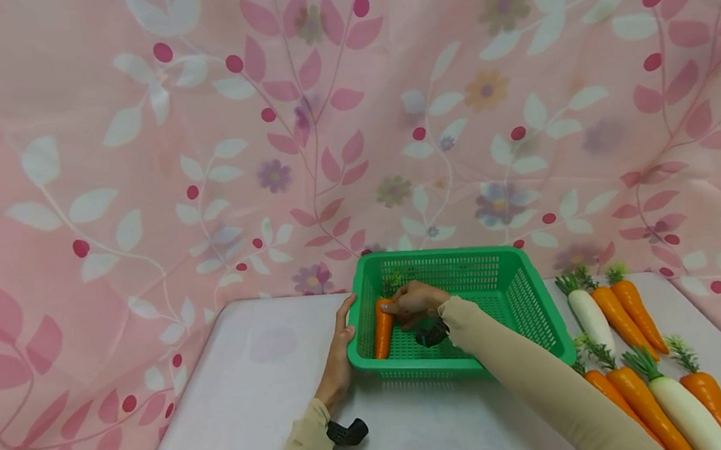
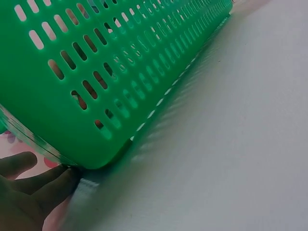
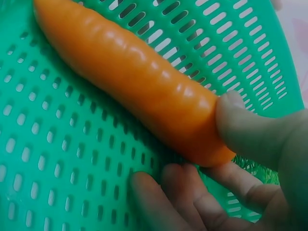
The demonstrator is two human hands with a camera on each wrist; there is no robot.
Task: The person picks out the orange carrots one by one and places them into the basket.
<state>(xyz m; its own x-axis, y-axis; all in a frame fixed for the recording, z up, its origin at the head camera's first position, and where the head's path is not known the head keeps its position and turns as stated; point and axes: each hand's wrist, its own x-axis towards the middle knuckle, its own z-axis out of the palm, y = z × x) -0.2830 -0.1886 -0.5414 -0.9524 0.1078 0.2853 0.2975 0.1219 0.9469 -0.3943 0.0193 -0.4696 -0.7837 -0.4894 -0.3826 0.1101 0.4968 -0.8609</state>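
Inside the left end of a green plastic basket (image 1: 445, 366) lies an orange carrot (image 1: 383, 331) with a green leafy top. My right hand (image 1: 416, 302) reaches into the basket and pinches the carrot near its top end. In the right wrist view the thumb presses on one side of the carrot (image 3: 139, 72) and the index finger lies under its thick end; the other fingers are over the basket's slotted floor. My left hand (image 1: 340, 347) rests against the basket's left side from outside. Its fingers reach along the outer wall at the bottom corner in the left wrist view.
To the right of the basket, several more carrots (image 1: 637, 307) and two white radishes (image 1: 690, 413) with green tops lie on the white table (image 1: 265, 379). My right forearm (image 1: 528, 377) crosses the basket's front rim. A pink floral cloth (image 1: 346, 107) hangs behind the table.
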